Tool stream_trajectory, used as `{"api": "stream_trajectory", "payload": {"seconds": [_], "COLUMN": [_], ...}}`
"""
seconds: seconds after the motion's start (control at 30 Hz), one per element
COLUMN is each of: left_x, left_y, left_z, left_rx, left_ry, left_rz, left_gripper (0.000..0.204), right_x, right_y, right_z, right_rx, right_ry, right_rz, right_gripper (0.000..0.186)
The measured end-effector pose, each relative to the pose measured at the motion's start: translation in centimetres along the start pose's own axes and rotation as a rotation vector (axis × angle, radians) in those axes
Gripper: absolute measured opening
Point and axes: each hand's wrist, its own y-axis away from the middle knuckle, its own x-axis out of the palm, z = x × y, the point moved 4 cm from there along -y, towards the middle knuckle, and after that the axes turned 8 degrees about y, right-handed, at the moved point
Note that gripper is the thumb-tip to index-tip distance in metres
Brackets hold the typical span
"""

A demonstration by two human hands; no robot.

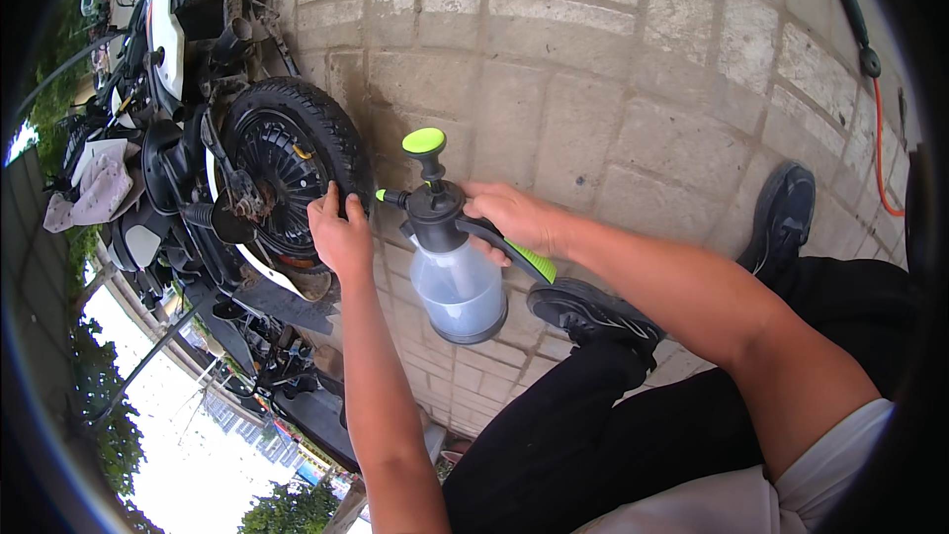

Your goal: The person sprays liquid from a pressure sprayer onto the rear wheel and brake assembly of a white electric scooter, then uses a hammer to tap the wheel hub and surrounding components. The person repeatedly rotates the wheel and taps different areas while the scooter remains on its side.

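Observation:
My right hand (514,218) is wrapped round the black-and-green handle of a pump spray bottle (457,287). Its clear body holds a pale liquid, and a lime-green plunger knob (424,141) tops its black collar. The short nozzle with a green tip (386,196) points left, toward a motorbike wheel. My left hand (342,229) rests its fingers at the edge of the black tyre (341,133), with index finger and thumb apart. Around the hub, the wheel's dark spokes (282,163) look dirty.
A scooter or motorbike with white panels (168,20) stands along the left, with a patterned cloth (99,188) on the vehicles behind. Paving slabs (554,109) cover the ground. A black tool with a red hose (878,119) lies at the far right. My shoes (598,316) are close by.

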Motion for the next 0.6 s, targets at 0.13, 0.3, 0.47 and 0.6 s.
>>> {"api": "stream_trajectory", "payload": {"seconds": [0.13, 0.3, 0.47, 0.6], "left_x": [1.2, 0.3, -0.7, -0.3], "left_y": [0.5, 0.5, 2.7, 3.5], "left_z": [-0.5, 0.0, 0.5, 1.7], "left_rx": [0.044, 0.109, 0.3, 0.179], "left_ry": [0.037, -0.004, -0.021, -0.016], "left_rz": [0.02, 0.014, -0.062, -0.05], "left_gripper": [0.04, 0.044, 0.047, 0.043], "right_x": [-0.5, 0.2, 0.7, 0.2], "right_y": [1.6, 1.3, -0.1, -1.5], "right_z": [-0.6, -0.7, 0.0, 0.2], "right_rx": [-0.012, -0.011, 0.044, 0.036], "right_ry": [-0.015, -0.059, -0.013, -0.003], "right_rz": [-0.085, -0.093, -0.075, -0.044], "right_gripper": [0.019, 0.019, 0.021, 0.023]}}
